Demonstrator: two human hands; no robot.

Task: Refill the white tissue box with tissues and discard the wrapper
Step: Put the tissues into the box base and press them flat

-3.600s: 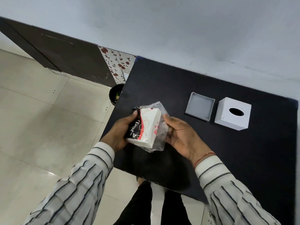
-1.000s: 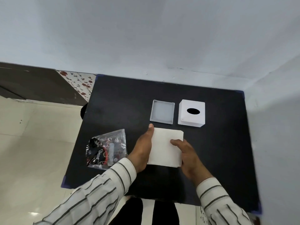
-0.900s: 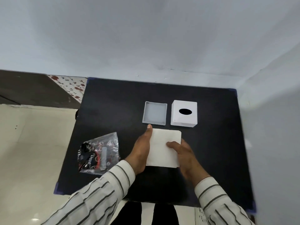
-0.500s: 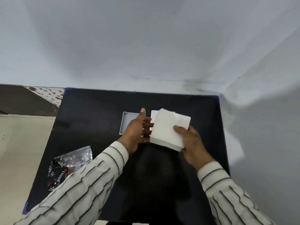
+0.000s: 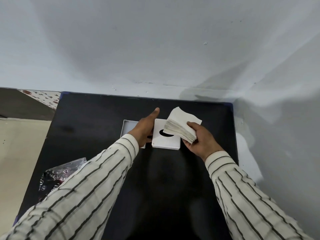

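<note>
Far left, near the front edge of the black table (image 5: pixel 97 118), the empty wrapper (image 5: pixel 57 175) lies partly under the left sleeve (image 5: pixel 83 186) — not binned yet, so that part is left for later. Next comes the shallow grey tray (image 5: pixel 129 127), which looks like the box's base, lying open just beside the white box (image 5: pixel 164 142). The left hand (image 5: pixel 144 129) rests against the box's left side, thumb sticking out; can't tell if the fingers actually clamp it or just steady it. The box sits hole-up. Right of that, the right hand (image 5: pixel 200 142) pinches the stack of tissues (image 5: pixel 181 126) by its near corner, tilted over the box top and covering part of the hole.

So it's the loading step. My guess: the box has to be lifted or flipped so the stack goes in from below, then the tray closes it.

A second ago the stack lay flat on the table under both hands, well short of the box — now it's up over it, with the left hand moved to the box.
</note>
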